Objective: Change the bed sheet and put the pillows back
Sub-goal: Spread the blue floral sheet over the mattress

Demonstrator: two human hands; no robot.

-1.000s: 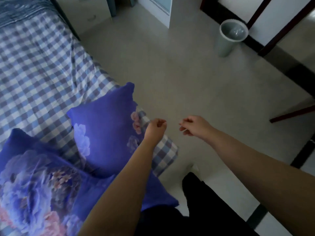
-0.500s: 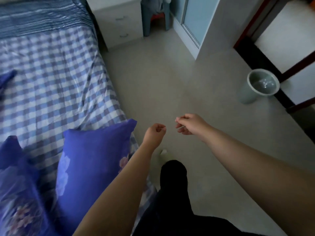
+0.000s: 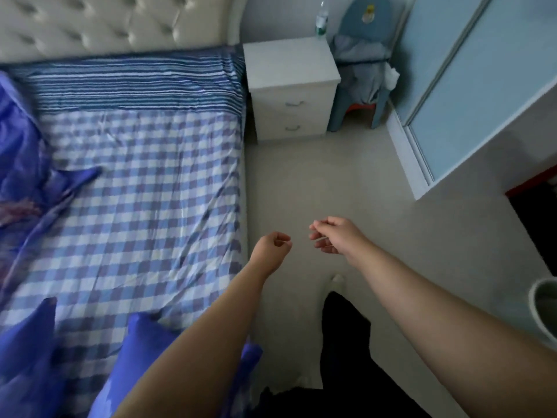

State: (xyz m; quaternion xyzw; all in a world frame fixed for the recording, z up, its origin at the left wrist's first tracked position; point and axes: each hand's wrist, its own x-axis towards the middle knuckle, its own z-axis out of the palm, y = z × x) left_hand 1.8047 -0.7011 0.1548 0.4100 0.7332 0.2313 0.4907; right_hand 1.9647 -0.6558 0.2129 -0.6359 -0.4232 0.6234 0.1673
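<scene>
Left hand (image 3: 272, 247), centre of frame, curled into a loose fist over the floor just beside the bed edge; holds nothing visible. Right hand (image 3: 336, 235), just right of it, fingers bent w/ thumb and forefinger pinching something thin and pale, too small to tell what. Hands near each other, not touching. Both forearms bare, coming in from lower frame.

Bed sheet (image 3: 144, 188), blue/white check, covers the mattress across left half of frame, creased w/ diagonal wrinkles toward the right edge. Striped blue cloth (image 3: 129, 86) runs across the head end, upper left, below the tufted cream headboard (image 3: 114, 22).

Pillows: one purple pillow (image 3: 141, 354) at bottom centre-left, partly behind the left forearm, at the near corner of the bed; second purple pillow (image 3: 27, 351) at bottom left. More purple floral bedding (image 3: 27, 164) bunched at left edge, blurred.

White nightstand (image 3: 289, 92) w/ 2 drawers, upper centre, just beside the bed. Blue plastic chair (image 3: 361, 73) w/ clothes piled on it to its right. Pale blue wardrobe (image 3: 482, 86) upper right. Grey bin (image 3: 542, 309) at right edge, cut off. Dark trouser leg (image 3: 343, 342) lower centre.
</scene>
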